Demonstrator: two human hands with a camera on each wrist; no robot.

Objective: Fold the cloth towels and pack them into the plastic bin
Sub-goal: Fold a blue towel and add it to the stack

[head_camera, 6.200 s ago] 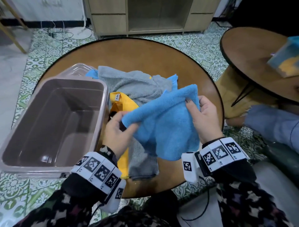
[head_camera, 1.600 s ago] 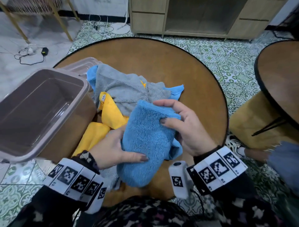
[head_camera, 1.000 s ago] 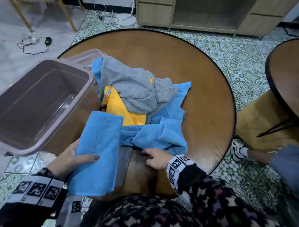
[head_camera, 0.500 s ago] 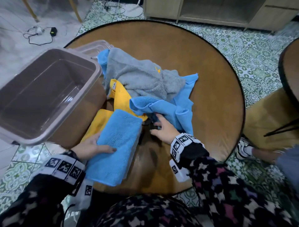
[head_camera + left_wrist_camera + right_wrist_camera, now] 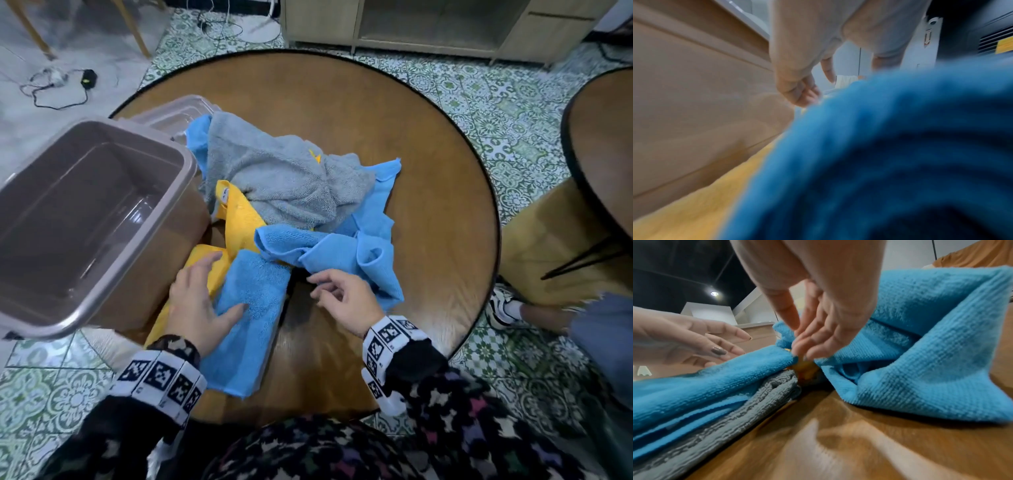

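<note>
The empty brown plastic bin (image 5: 185,164) stands at the table's left edge. A folded blue towel (image 5: 250,308) lies in front of it on a yellow towel (image 5: 239,219) and a grey one (image 5: 756,402). My left hand (image 5: 205,291) rests flat on the folded towel with straight fingers, and shows as the left hand (image 5: 803,91) close to the bin wall (image 5: 694,97). My right hand (image 5: 322,291) hovers with relaxed fingers at the edge of a crumpled blue towel (image 5: 342,253); the right hand (image 5: 807,340) holds nothing. A grey towel (image 5: 284,181) tops the pile.
The bin's clear lid (image 5: 178,113) lies behind the bin, partly under the pile. The round wooden table (image 5: 428,205) is bare on its right half. A second table (image 5: 603,144) and someone's shoe (image 5: 503,305) are at the right, a cabinet (image 5: 428,27) beyond.
The blue towel held in both hands has been folded and laid down beside the bin. My right hand let go and moved to the crumpled blue towel; the left stays on the folded one.
</note>
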